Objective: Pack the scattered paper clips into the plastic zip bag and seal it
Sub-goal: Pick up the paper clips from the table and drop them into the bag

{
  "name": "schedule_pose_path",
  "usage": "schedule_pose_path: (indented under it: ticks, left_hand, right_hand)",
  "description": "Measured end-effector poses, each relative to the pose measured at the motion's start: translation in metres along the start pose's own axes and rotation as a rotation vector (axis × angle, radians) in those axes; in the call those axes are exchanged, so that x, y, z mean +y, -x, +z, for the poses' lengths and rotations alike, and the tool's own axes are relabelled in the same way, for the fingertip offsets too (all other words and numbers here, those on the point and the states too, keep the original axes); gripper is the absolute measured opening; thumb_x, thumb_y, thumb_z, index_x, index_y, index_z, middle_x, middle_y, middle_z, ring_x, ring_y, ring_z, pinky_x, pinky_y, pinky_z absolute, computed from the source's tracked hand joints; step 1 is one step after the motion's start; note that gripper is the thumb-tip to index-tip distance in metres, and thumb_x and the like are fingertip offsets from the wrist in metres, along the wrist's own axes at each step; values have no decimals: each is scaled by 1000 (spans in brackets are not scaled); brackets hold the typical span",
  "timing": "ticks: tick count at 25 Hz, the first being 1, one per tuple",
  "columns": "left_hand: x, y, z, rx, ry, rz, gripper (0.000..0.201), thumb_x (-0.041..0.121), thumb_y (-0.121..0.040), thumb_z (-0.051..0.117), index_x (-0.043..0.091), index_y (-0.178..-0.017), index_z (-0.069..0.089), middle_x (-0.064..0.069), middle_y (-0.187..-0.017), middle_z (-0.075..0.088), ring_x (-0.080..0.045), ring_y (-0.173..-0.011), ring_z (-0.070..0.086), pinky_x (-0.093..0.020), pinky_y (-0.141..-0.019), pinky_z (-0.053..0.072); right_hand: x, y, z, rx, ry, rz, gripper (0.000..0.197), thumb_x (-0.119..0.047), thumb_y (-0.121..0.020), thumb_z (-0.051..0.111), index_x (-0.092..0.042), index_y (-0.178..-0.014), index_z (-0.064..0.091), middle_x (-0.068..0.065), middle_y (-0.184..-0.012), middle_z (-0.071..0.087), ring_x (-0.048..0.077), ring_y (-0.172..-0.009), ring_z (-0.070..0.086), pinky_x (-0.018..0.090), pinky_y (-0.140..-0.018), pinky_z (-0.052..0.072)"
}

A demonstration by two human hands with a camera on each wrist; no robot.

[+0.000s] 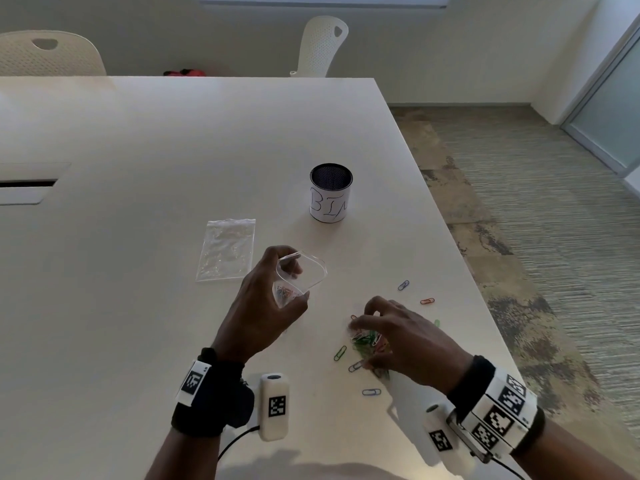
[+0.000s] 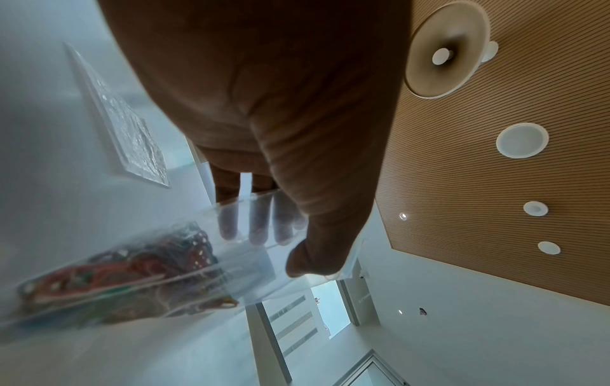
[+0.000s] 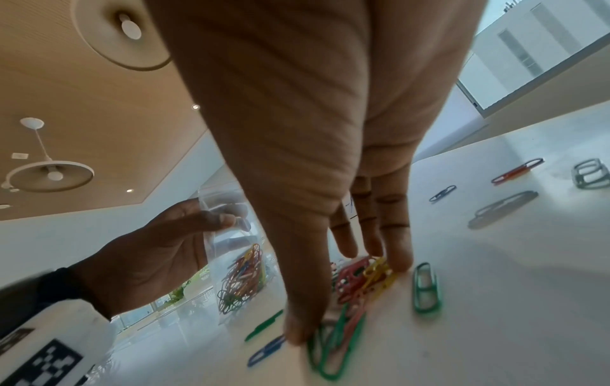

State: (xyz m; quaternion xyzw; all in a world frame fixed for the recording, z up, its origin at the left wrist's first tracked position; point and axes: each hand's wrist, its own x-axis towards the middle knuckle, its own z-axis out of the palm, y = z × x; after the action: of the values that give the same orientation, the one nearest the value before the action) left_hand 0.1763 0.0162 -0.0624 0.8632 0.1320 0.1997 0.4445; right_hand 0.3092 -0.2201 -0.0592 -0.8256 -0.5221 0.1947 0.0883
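My left hand (image 1: 266,299) holds a clear zip bag (image 1: 304,271) up off the white table (image 1: 173,140), thumb and fingers pinching its mouth so it gapes. A clump of coloured paper clips (image 2: 132,271) lies in the bag's bottom. My right hand (image 1: 377,322) reaches down on a pile of paper clips (image 1: 363,342), fingertips and thumb curled in around a bunch of them (image 3: 359,282). Loose clips lie around it: a blue one (image 1: 403,285), a red one (image 1: 427,301), a green one (image 1: 340,353).
A second, flat zip bag (image 1: 227,249) lies on the table left of the held one. A black mesh cup with a paper label (image 1: 330,192) stands behind. The table's right edge (image 1: 460,251) runs close to the clips. Two white chairs stand at the far side.
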Motion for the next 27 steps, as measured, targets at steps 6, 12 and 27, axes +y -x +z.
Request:
schedule_pose_path:
  ticks: [6, 12, 27]
  left_hand:
    - [0, 0, -1, 8, 0, -7, 58, 17, -86, 84, 24, -131, 49, 11, -112, 66, -8, -108, 66, -3, -84, 46]
    - [-1, 0, 0, 0, 4, -10, 58, 17, -85, 84, 25, -131, 49, 11, -112, 66, -10, -108, 67, -4, -83, 47]
    - [2, 1, 1, -1, 2, -12, 58, 23, -85, 83, 29, -130, 47, 10, -113, 67, -4, -106, 66, -5, -82, 49]
  right_hand:
    - [-8, -1, 8, 81, 65, -14, 20, -22, -97, 67, -29, -116, 69, -6, -118, 62, 15, -102, 62, 30, -86, 57]
    - [-7, -11, 6, 100, 102, -12, 20, -12, -102, 58, -19, -117, 70, 2, -108, 66, 15, -91, 66, 29, -84, 59]
    - [-59, -46, -88, 396, -777, -29, 13, -5, -81, 85, -9, -93, 80, 5, -81, 80, 18, -77, 78, 25, -79, 63]
